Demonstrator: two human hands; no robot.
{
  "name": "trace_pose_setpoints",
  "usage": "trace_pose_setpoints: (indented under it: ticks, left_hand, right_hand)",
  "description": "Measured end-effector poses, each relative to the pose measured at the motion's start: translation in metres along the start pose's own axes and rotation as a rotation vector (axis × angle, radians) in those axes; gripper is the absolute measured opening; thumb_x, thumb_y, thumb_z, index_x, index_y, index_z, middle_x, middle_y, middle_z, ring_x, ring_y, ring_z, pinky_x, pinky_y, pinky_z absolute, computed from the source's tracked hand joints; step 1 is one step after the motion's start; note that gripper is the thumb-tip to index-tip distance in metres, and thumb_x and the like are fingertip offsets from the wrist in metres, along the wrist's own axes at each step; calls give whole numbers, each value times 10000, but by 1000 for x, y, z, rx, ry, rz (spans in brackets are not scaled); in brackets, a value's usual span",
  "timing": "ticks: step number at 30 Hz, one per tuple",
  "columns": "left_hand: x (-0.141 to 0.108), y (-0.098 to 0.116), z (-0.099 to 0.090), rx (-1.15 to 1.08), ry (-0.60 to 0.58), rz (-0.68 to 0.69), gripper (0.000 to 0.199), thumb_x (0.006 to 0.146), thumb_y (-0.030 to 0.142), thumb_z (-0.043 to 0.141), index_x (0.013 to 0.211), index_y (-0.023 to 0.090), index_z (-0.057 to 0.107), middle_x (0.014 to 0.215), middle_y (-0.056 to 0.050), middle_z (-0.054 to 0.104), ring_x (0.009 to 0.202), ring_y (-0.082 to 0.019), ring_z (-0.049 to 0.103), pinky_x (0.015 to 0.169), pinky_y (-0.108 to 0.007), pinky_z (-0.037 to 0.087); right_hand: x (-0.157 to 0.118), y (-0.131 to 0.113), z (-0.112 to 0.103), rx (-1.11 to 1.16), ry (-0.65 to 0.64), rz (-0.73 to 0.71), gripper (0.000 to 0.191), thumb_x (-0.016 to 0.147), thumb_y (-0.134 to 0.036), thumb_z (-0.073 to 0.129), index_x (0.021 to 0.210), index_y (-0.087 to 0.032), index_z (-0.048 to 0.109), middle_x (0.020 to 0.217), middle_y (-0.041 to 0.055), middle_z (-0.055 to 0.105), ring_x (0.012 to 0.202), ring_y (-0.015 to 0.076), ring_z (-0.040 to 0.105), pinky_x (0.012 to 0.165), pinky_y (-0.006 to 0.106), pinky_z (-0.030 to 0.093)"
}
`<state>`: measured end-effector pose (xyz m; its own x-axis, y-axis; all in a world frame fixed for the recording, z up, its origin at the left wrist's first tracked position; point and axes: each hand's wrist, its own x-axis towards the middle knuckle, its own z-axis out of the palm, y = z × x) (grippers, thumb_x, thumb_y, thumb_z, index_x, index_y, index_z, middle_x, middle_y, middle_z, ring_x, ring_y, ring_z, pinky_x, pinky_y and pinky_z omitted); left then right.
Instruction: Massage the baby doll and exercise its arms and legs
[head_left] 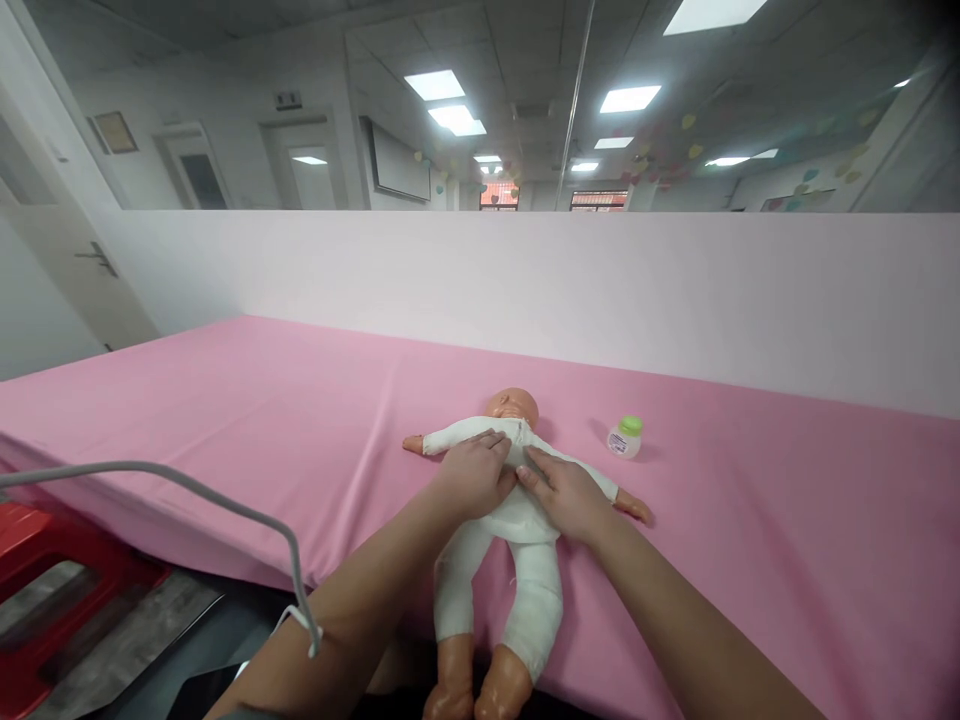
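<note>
A baby doll (pixel 525 515) in a white cloth body suit lies on the pink sheet, its head pointing away from me and its feet at the near edge. Its arms stretch out to both sides. Flat on the left part of its chest rests my left hand (pixel 476 472), fingers extended. My right hand (pixel 571 490) lies on the right part of the torso with its fingers stretched out and the thumb close to my left thumb. Neither hand grips anything. To the right of the doll stands a small clear bottle (pixel 624 440) with a green cap.
The pink-covered table (pixel 225 400) reaches back to a white wall (pixel 525 285) with a wide glass pane above. A grey cable (pixel 187 482) arcs over my left forearm. A red stool (pixel 60 560) stands at the lower left, below a door (pixel 67 220).
</note>
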<state>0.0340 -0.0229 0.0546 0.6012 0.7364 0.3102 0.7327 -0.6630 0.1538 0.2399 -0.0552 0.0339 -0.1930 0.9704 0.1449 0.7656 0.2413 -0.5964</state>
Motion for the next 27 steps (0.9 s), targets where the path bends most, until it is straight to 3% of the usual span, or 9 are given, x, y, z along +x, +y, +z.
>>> trace_pose_setpoints:
  ticks: [4, 9, 12, 16, 18, 23, 27]
  left_hand:
    - [12, 1, 3, 7, 45, 6, 522, 1015, 373, 493, 1443, 89, 583, 1513, -184, 590, 1439, -326, 522, 1207, -484, 391]
    - [9, 5, 13, 29, -9, 38, 483, 970, 313, 543, 1370, 59, 638, 1444, -218, 635, 1355, -349, 593, 1179, -473, 428]
    - [9, 5, 10, 29, -18, 43, 436, 947, 277, 551, 1298, 52, 678, 1360, -221, 687, 1279, -362, 640, 1147, -473, 459]
    - [20, 3, -3, 19, 7, 28, 398, 939, 320, 562, 1259, 121, 692, 1293, -181, 728, 1211, -358, 669, 1093, -485, 498]
    - [29, 2, -6, -6, 29, 37, 410, 936, 322, 566, 1276, 123, 681, 1309, -180, 719, 1220, -354, 663, 1088, -485, 499]
    - [42, -1, 5, -46, 45, 44, 436, 917, 257, 566, 1330, 158, 666, 1366, -163, 700, 1266, -331, 648, 1115, -472, 482]
    - [40, -6, 18, -50, 46, 59, 494, 897, 245, 601, 1380, 148, 644, 1408, -158, 680, 1309, -312, 632, 1158, -443, 451]
  right_hand:
    - [9, -3, -8, -5, 40, -29, 696, 1053, -635, 374, 1537, -157, 518, 1600, 136, 504, 1491, 294, 466, 1229, 468, 349]
    - [12, 2, 8, -5, 5, -81, 629, 1062, -593, 384, 1543, -207, 511, 1574, 106, 544, 1447, 285, 518, 1186, 459, 394]
    - [11, 4, 13, 12, 12, -67, 635, 1051, -605, 410, 1547, -219, 507, 1570, 104, 551, 1430, 289, 534, 1163, 451, 412]
    - [14, -1, 0, 75, 15, -88, 507, 1061, -612, 384, 1328, -288, 667, 1291, 53, 749, 1147, 263, 709, 984, 406, 523]
    - [19, -4, -7, 83, 31, -78, 475, 1066, -591, 384, 1258, -288, 695, 1195, 45, 777, 1055, 253, 731, 936, 389, 535]
    - [34, -1, -3, 66, 112, -98, 491, 1073, -505, 405, 1448, -258, 602, 1469, 72, 646, 1334, 248, 612, 1126, 390, 440]
    - [36, 8, 12, 98, 95, -68, 549, 1073, -526, 396, 1535, -257, 522, 1560, 68, 566, 1413, 250, 553, 1183, 416, 398]
